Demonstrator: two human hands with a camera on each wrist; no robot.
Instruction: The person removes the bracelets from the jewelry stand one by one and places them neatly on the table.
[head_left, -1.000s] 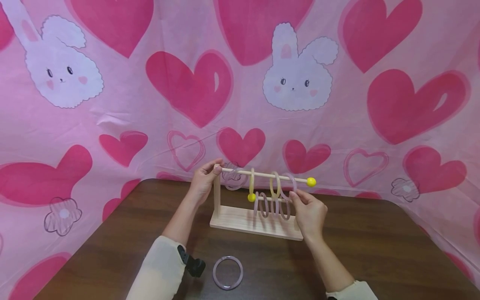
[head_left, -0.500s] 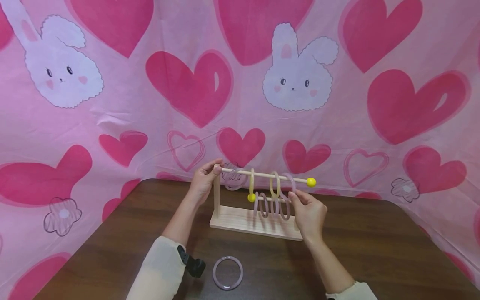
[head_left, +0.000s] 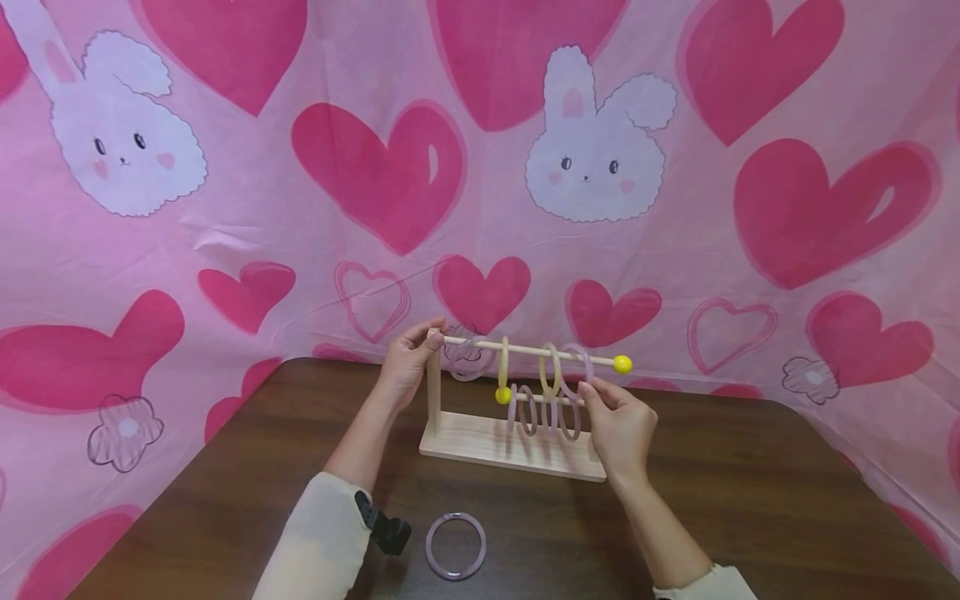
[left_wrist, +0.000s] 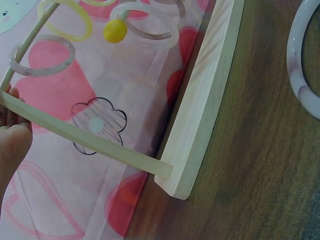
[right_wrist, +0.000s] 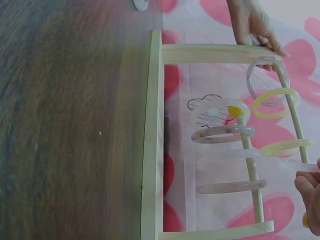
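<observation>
A wooden bangle stand (head_left: 510, 447) with an upper and a lower rod stands on the table. My left hand (head_left: 403, 365) grips the top of its left post (head_left: 434, 392). Between thumb and fingers, my right hand (head_left: 624, 427) pinches a pale purple bangle (head_left: 588, 364) that hangs around the upper rod (head_left: 525, 348), near its yellow end ball (head_left: 622, 364). Farther left along that rod hang two yellow bangles (head_left: 504, 367) and a clear greyish one (right_wrist: 250, 82). Several purplish bangles (right_wrist: 230, 188) hang on the lower rod, which ends in another yellow ball (left_wrist: 115, 31).
One more purplish bangle (head_left: 430, 546) lies flat on the dark wooden table (head_left: 712, 483), in front of the stand. A black wrist camera (head_left: 388, 533) sits on the left sleeve. Behind the table hangs a pink cloth (head_left: 480, 225) with hearts and rabbits.
My right hand has shifted very slightly, with the pinched bangle tilting a little on the upper rod. The left hand and the stand stay where they were.
</observation>
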